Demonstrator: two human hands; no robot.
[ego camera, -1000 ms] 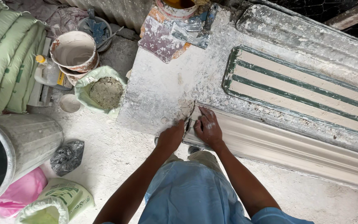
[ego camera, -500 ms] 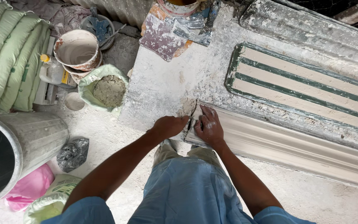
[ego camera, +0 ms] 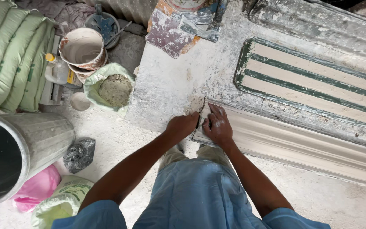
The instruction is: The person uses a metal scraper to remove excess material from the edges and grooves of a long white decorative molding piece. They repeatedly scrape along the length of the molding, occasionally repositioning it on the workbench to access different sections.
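A long white plaster moulding lies along the near edge of a plaster-crusted bench. My right hand lies flat on the moulding's left end, fingers spread and dusted white. My left hand is a closed fist pressed against that same end, just left of the right hand. A thin dark strip, seemingly a blade, shows between the two hands along the end edge; most of it is hidden by the fist. I am in a light blue shirt and stand close to the bench.
A green-striped mould lies further back on the bench. Left of the bench are a green bag of grey powder, stained buckets, stacked green sacks, a metal drum, a pink bag and a black bag.
Both hands stay at the moulding's end. My left forearm has swung out to the left, and the left fist has shifted slightly along the end edge.
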